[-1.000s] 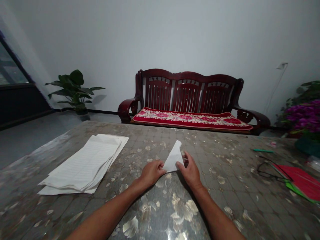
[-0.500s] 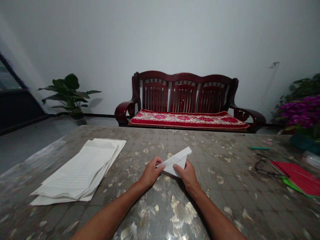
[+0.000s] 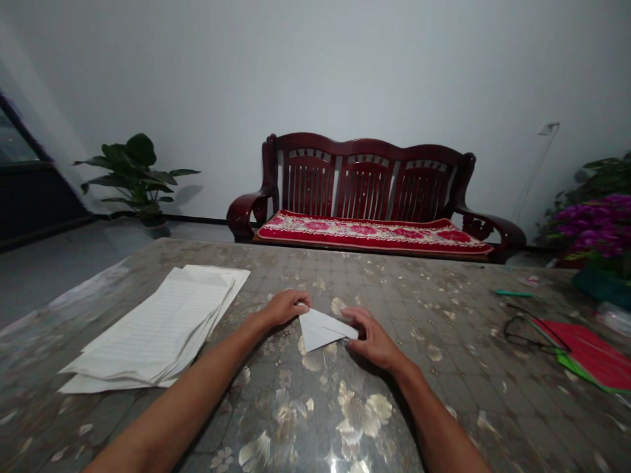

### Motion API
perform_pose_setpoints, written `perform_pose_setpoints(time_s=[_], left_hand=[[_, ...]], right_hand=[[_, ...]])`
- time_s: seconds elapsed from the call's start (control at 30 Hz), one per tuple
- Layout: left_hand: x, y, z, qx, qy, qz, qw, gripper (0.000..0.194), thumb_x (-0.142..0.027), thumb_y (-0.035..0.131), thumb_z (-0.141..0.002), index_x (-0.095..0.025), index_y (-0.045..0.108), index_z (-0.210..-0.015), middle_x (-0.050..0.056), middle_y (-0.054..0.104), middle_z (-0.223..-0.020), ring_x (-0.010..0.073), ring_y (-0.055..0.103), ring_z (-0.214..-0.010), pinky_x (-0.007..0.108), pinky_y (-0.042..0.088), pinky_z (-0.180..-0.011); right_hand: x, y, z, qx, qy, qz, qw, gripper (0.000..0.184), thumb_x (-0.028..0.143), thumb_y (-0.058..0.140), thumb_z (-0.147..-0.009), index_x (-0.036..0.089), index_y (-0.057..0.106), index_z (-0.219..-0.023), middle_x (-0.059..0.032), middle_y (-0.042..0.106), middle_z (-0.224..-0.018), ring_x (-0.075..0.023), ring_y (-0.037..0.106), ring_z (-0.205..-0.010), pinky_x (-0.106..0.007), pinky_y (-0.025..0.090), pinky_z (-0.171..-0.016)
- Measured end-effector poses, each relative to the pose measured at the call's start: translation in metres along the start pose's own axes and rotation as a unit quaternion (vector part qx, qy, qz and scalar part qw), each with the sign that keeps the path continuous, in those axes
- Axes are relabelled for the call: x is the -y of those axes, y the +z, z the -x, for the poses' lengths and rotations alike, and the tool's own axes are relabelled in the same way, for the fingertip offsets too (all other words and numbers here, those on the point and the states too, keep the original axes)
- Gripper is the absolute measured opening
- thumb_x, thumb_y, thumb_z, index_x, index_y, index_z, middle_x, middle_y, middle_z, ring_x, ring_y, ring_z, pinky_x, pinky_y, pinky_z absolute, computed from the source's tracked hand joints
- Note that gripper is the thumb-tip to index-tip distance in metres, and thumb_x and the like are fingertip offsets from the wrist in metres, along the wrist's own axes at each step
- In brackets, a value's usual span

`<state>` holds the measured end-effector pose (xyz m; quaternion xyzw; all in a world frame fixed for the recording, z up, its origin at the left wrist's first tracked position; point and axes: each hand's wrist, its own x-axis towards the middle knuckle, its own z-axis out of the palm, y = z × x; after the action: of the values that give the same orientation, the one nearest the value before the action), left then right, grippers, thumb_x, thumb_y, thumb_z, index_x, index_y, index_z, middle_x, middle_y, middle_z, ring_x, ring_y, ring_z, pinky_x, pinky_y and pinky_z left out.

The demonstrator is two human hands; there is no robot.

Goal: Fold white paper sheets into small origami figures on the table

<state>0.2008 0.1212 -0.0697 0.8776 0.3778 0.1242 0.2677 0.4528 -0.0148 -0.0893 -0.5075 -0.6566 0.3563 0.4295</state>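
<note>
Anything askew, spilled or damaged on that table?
The white paper stack on the left of the table is askew: its edges don't line up. On the right, a green sheet pokes out from under the red sheet. I see no spill, and no tear in the folded paper.

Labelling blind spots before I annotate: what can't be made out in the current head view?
All head view:
- Folded paper: underside, facing away from the camera.
- Left hand: some fingertips, curled behind the hand itself.
- Paper stack: lower sheets, mostly covered by the top ones; fine marks too small to read.
- Purple flowers: far side, cut off by the right edge.
</note>
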Motion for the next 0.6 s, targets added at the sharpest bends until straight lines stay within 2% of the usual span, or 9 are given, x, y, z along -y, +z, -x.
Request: perform_pose_setpoints(time_s=[0.07,0.13,0.27,0.37,0.43,0.6], left_hand=[[-0.001,0.0,-0.007,-0.008,0.016,-0.046,0.999,0.018,-0.026,0.056,-0.079,-0.021,0.07,-0.089,0.001,0.071,-0.088,0.0196,0.061,-0.087,0.026,0.041,-0.076],[-0.003,0.003,-0.014,-0.022,0.023,-0.073,0.997,0.016,-0.025,0.058,-0.08,-0.022,0.071,-0.089,0.001,0.071,-0.089,0.0204,0.06,-0.09,0.028,0.041,-0.08],[-0.006,0.012,-0.019,-0.065,0.006,-0.089,0.994,0.016,-0.023,0.063,-0.079,-0.021,0.069,-0.094,0.002,0.069,-0.091,0.0218,0.058,-0.092,0.031,0.042,-0.084],[-0.011,0.018,-0.014,-0.143,0.005,-0.123,0.982,0.018,-0.024,0.067,-0.078,-0.021,0.068,-0.097,0.004,0.065,-0.099,0.0231,0.056,-0.099,0.033,0.042,-0.088],[-0.015,0.02,-0.01,-0.17,0.018,-0.133,0.976,0.016,-0.021,0.067,-0.079,-0.021,0.067,-0.095,0.004,0.063,-0.102,0.0229,0.055,-0.102,0.032,0.042,-0.089],[-0.027,0.024,0.005,-0.113,0.039,-0.086,0.989,0.011,-0.016,0.055,-0.087,-0.02,0.065,-0.09,0.002,0.064,-0.092,0.0177,0.059,-0.088,0.027,0.044,-0.078]], right_hand=[[0.004,0.003,0.002,0.02,-0.043,0.079,0.996,0.063,0.007,0.057,-0.059,0.023,0.063,-0.12,-0.0069,0.056,-0.125,-0.0224,0.052,-0.115,-0.039,0.042,-0.101],[0.006,0.005,0.003,0.027,-0.067,0.137,0.988,0.061,0.005,0.053,-0.062,0.023,0.063,-0.12,-0.0071,0.059,-0.121,-0.0219,0.052,-0.116,-0.039,0.039,-0.104],[0.005,0.006,0.005,0.02,-0.103,0.204,0.973,0.057,0.006,0.051,-0.067,0.022,0.061,-0.121,-0.0076,0.061,-0.119,-0.0215,0.053,-0.113,-0.038,0.041,-0.102],[0.004,0.005,0.006,0.016,-0.126,0.227,0.966,0.052,0.005,0.048,-0.07,0.022,0.061,-0.118,-0.0068,0.063,-0.113,-0.0208,0.055,-0.109,-0.037,0.043,-0.099],[0.004,0.004,0.006,0.014,-0.133,0.233,0.963,0.049,0.006,0.049,-0.073,0.022,0.061,-0.117,-0.0065,0.064,-0.11,-0.0207,0.056,-0.106,-0.036,0.044,-0.096],[0.002,0.003,0.006,0.008,-0.134,0.245,0.96,0.038,0.011,0.052,-0.079,0.022,0.062,-0.113,-0.0065,0.064,-0.107,-0.0211,0.055,-0.103,-0.036,0.044,-0.094]])
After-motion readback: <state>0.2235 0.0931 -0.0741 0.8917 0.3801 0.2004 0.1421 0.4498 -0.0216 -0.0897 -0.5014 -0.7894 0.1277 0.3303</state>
